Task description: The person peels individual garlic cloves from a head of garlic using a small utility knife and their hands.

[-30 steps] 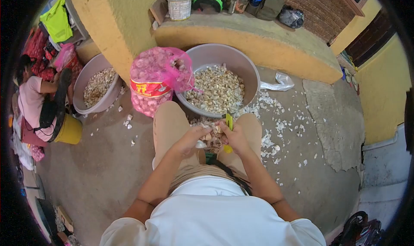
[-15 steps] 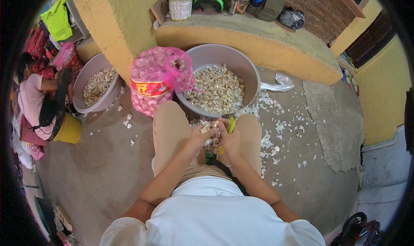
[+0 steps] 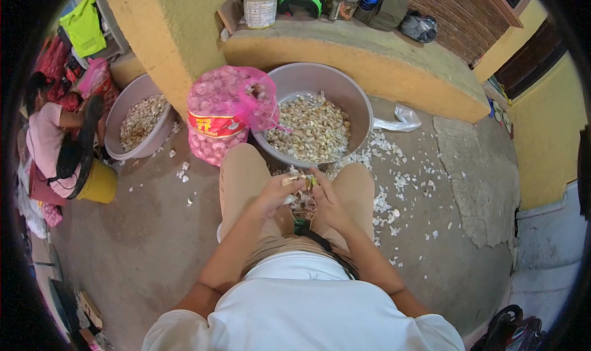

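My left hand [image 3: 271, 194] is closed around some garlic [image 3: 294, 180] with loose papery skin, above my lap. Close beside it, my right hand [image 3: 329, 208] has its fingers bent toward the garlic. A small yellow-green piece of the knife [image 3: 314, 181] shows at the right fingertips; the rest of it is hidden by the hand. Between my knees, under the hands, lie garlic skins and bits [image 3: 301, 202]. Just beyond my knees stands a large grey basin [image 3: 368, 120] with many separated garlic cloves [image 3: 311, 129] in it.
A pink mesh sack of garlic bulbs [image 3: 215, 139] stands left of the basin. Garlic skins [image 3: 385, 209] litter the floor to the right. At far left, another person [image 3: 52, 135] sits by a second basin [image 3: 111, 139] of cloves. A low ledge [image 3: 369, 59] runs behind.
My right hand has turned, and the yellow-green knife handle that stood up from it is now mostly out of sight. The garlic in my left hand shows more. The basins have stayed put.
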Available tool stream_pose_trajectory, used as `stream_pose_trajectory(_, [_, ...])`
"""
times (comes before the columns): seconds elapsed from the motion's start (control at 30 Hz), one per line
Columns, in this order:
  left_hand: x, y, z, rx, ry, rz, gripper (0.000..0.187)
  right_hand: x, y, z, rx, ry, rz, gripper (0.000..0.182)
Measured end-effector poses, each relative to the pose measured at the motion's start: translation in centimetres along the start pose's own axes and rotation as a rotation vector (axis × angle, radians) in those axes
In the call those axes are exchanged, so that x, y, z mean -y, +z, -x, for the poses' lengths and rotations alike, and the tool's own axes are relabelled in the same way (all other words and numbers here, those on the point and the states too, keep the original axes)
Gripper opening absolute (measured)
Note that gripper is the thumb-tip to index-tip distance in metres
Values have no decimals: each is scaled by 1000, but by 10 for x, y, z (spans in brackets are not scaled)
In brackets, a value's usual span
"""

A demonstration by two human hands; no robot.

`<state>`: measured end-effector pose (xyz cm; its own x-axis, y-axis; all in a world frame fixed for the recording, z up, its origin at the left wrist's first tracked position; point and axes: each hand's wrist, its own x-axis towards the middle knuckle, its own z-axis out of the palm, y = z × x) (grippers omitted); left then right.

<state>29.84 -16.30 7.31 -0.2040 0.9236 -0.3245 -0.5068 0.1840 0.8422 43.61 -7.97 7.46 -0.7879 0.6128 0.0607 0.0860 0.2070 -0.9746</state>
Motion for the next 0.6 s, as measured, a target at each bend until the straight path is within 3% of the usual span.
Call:
stream_pose_trajectory(0.03, [-3, 1, 0, -3, 1, 3, 26, -2, -4, 0, 34, -104, 67, 44])
stream_pose_trajectory(0.13, [-19, 7, 4, 20, -16, -62, 28, 17, -15, 3, 183, 16, 64, 46])
stream_pose_trajectory(0.43, [-23, 0, 3, 87, 90, -281, 26, 43, -31, -1, 310, 61, 381, 43])
stream_pose_trajectory(0.6, [-26, -5, 0, 75, 70, -463, 26, 35, -30, -2, 295, 19, 291, 43])
